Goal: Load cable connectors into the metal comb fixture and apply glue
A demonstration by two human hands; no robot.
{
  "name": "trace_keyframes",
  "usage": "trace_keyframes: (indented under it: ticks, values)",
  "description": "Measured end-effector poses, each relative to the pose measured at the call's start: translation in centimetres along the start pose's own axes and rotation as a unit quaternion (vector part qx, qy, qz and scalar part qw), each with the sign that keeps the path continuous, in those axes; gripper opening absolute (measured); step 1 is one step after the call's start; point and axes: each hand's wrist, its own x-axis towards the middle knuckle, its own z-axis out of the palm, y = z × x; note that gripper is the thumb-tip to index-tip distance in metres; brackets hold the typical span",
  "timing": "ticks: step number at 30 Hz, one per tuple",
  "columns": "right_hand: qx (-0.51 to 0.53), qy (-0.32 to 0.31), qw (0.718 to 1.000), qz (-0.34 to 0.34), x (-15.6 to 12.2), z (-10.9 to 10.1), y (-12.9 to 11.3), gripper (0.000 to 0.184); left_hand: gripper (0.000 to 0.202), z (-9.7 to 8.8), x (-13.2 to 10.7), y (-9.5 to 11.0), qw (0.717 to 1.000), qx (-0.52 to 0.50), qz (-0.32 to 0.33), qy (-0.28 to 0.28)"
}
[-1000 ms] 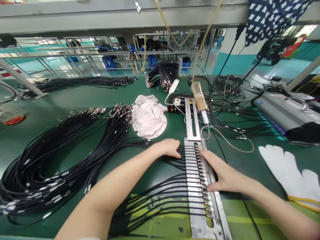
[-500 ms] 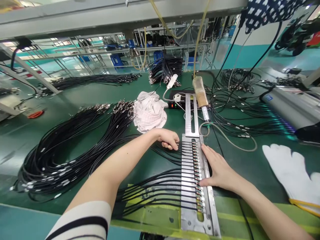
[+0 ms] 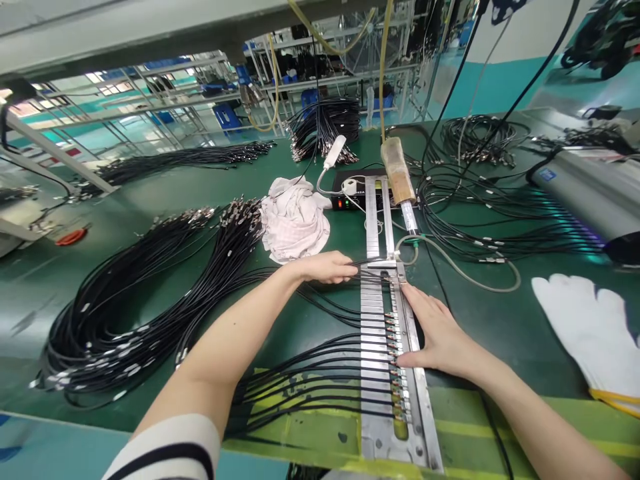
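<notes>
A slotted metal fixture (image 3: 374,373) lies lengthwise before me, with a row of black cables (image 3: 320,363) set across it and their metal connectors lined up along its right side. At its upper end my left hand (image 3: 327,268) is closed on several black cables, whose connector ends reach over the fixture's top slots. My right hand (image 3: 437,333) rests along the right edge, thumb and fingers spread, fingertips touching the metal rail beside the connectors. Slots just below my left hand hold no cable.
A large bundle of black cables (image 3: 100,327) lies left, beside a crumpled pink cloth (image 3: 295,220). Behind the fixture are a black control box (image 3: 345,201) and a glue syringe (image 3: 400,177). A white glove (image 3: 585,327) and a grey lit machine (image 3: 585,193) are at right.
My left hand has moved slightly up and drawn the upper cables out of their slots. My right hand stays on the rail. The whole view has shifted a little.
</notes>
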Motion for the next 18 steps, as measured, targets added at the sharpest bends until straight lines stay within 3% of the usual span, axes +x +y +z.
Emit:
trace_keyframes:
  ticks: [3,8,14,16,18]
  values:
    - [0.007,-0.004,1.000,0.008,-0.1,-0.1,-0.1,0.124,0.043,0.3,0.7,-0.7,1.000,0.003,-0.014,0.018]
    - [0.013,-0.004,1.000,0.009,-0.1,0.0,-0.1,0.123,0.048,1.4,0.3,-2.2,0.999,0.030,-0.020,-0.011]
    - [0.022,0.000,1.000,-0.005,-0.2,0.2,0.1,0.125,0.050,-0.9,-2.0,-1.3,0.991,0.087,0.065,0.076]
    - [0.021,0.000,1.000,-0.001,-0.2,0.2,0.1,0.125,0.048,-0.3,-2.5,-1.0,0.983,0.131,0.087,0.093]
    - [0.019,0.003,1.000,-0.001,-0.2,0.3,0.1,0.125,0.043,1.6,-2.9,-1.1,0.972,0.186,0.102,0.102]
